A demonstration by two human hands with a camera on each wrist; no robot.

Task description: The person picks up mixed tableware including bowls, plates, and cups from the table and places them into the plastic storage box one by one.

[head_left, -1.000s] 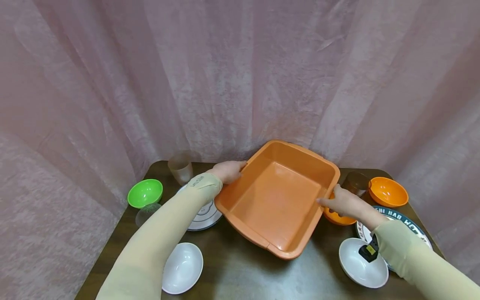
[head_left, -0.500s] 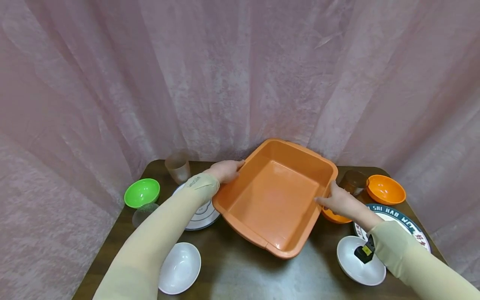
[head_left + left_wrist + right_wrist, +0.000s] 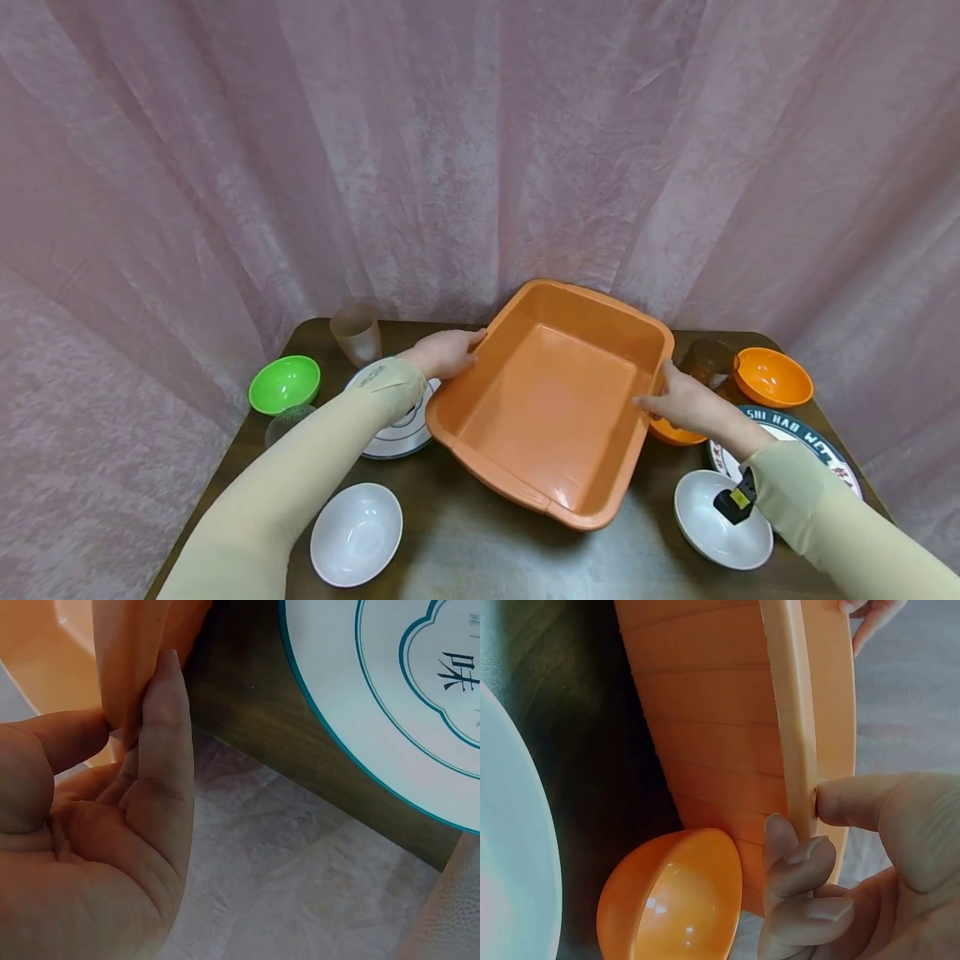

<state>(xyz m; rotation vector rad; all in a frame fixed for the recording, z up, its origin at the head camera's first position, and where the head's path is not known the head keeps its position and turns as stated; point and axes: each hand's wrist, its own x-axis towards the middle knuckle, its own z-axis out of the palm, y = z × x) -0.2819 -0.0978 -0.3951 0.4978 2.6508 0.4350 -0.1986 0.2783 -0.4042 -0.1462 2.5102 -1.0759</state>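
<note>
A large empty orange plastic tub (image 3: 555, 400) stands in the middle of the dark table (image 3: 480, 550), between both hands. My left hand (image 3: 442, 352) grips its left rim; the left wrist view shows the thumb and fingers (image 3: 161, 712) pinching the thin orange rim (image 3: 124, 652). My right hand (image 3: 678, 400) holds the right rim. In the right wrist view its thumb presses the inner side of the rim (image 3: 795, 712) and the fingers (image 3: 795, 862) curl under it. Whether the tub's base rests on the table is unclear.
Left of the tub are a green bowl (image 3: 284, 384), a clear cup (image 3: 357, 332), a patterned white plate (image 3: 397, 429) and a white bowl (image 3: 356, 533). Right of it are two orange bowls (image 3: 774, 377) (image 3: 675, 900), a brown cup (image 3: 708, 362), a lettered plate (image 3: 806, 433) and a white bowl (image 3: 722, 521). A pink curtain hangs behind.
The tub has shifted slightly toward me, its near corner lower in view. Both hands have kept their hold on the rims and moved with it.
</note>
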